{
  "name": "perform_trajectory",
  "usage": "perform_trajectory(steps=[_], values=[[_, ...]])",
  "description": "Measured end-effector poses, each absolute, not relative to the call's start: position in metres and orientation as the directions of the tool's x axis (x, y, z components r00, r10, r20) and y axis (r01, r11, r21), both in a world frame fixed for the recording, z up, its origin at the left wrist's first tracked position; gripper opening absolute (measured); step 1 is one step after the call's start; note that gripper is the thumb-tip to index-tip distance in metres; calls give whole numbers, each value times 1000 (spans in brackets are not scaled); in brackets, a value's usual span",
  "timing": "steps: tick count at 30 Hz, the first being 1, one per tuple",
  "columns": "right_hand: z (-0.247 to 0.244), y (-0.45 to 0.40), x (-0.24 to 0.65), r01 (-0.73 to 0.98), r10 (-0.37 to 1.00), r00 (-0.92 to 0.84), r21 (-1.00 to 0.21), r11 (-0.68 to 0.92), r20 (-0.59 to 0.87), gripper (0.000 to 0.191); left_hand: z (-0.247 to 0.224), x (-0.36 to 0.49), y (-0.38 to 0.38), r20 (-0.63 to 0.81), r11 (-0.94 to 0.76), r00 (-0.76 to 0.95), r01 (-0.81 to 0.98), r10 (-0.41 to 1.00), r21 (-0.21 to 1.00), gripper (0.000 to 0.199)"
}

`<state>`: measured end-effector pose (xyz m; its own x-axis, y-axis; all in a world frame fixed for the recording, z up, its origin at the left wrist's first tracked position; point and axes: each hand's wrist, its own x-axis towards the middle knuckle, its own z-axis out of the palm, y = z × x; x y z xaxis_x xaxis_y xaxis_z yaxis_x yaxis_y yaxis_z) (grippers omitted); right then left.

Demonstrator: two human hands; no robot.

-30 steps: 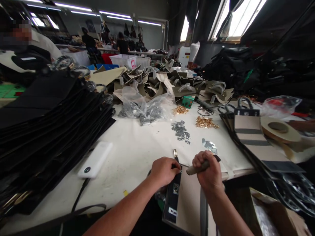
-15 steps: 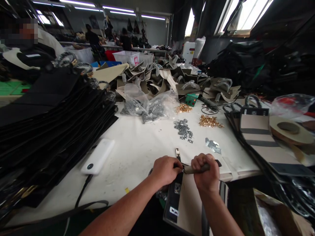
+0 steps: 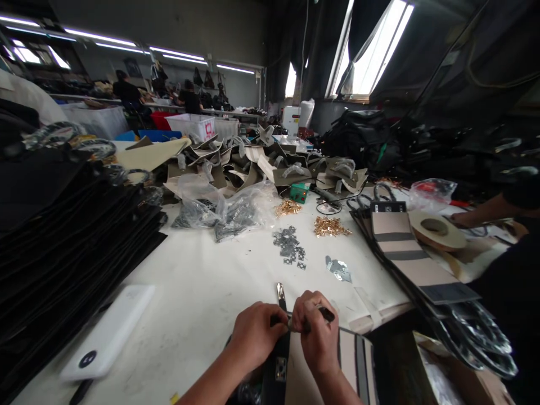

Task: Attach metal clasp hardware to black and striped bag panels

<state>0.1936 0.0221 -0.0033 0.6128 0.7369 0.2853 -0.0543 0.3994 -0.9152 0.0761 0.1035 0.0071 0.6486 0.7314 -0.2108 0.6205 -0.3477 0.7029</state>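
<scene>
In front of me is a beige bag panel (image 3: 297, 374) with dark bands, tilted at the table's near edge. A small metal plate (image 3: 280, 369) sits on its black band. My left hand (image 3: 255, 332) is closed, thumb and fingers pinched at the panel's top edge; its fingertips hide what is between them. Just beyond, a black strap with a shiny metal tip (image 3: 280, 293) sticks out onto the table. My right hand (image 3: 313, 329) is wrapped round a dark-handled tool (image 3: 326, 314), close beside the left fingertips. The tool's working end is hidden.
Grey metal plates (image 3: 289, 244), silvery plates (image 3: 338, 269) and gold fittings (image 3: 330, 226) lie ahead. Black panels (image 3: 80, 242) are stacked left, near a white power bank (image 3: 110, 332). Striped panels (image 3: 396, 242) lie right, where a person's arm (image 3: 481, 211) reaches in.
My view has turned right and up. My right hand has come closer to the left, and the tool, earlier visible lying sideways, is now mostly covered. A person has appeared at right.
</scene>
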Motion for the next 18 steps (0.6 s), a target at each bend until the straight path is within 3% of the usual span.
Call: perform_trajectory(steps=[7, 14, 18], values=[[-5, 21, 189, 134, 776, 539, -943, 304, 327, 31, 3, 76, 109, -202, -394, 699, 590, 686, 705, 15], [4, 22, 178, 365, 795, 396, -873, 323, 460, 27, 11, 77, 111, -219, -438, 725, 597, 653, 672, 19], [11, 22, 176, 377, 804, 398, -878, 295, 441, 26, 11, 70, 117, -195, -414, 749, 541, 634, 732, 14]])
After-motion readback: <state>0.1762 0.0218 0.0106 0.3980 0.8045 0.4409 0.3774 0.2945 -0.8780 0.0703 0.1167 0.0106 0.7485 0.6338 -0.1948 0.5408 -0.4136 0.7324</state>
